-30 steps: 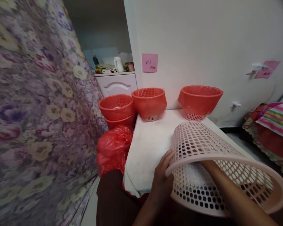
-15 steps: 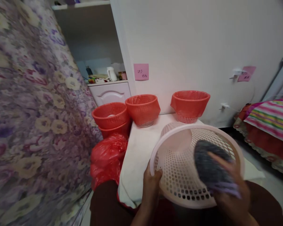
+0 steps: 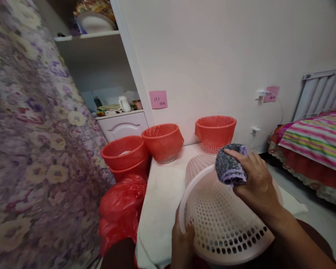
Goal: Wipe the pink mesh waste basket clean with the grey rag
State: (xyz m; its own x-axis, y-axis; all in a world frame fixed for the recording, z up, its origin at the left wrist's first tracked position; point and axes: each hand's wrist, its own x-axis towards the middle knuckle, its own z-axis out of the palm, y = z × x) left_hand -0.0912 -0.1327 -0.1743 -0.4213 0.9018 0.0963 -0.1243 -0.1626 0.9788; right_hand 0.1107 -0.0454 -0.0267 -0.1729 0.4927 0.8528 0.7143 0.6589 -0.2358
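A pale pink perforated plastic basket (image 3: 218,220) lies tilted on its side over my lap, its mouth facing me. My left hand (image 3: 182,239) grips its rim at the lower left. My right hand (image 3: 254,183) holds a folded grey and purple cloth (image 3: 229,164) against the basket's upper rim. Behind the basket a white-covered table (image 3: 164,194) stretches to the wall.
Two red baskets lined with red bags (image 3: 162,141) (image 3: 215,132) stand at the table's far end. A stack of red baskets (image 3: 124,153) and a red plastic bag (image 3: 120,209) sit left of it. A floral curtain (image 3: 30,149) hangs left, a striped bed (image 3: 316,138) lies right.
My right hand has drawn the cloth out of the basket's inside and up onto its upper rim. The basket has turned its mouth toward me, and the view has tilted upward.
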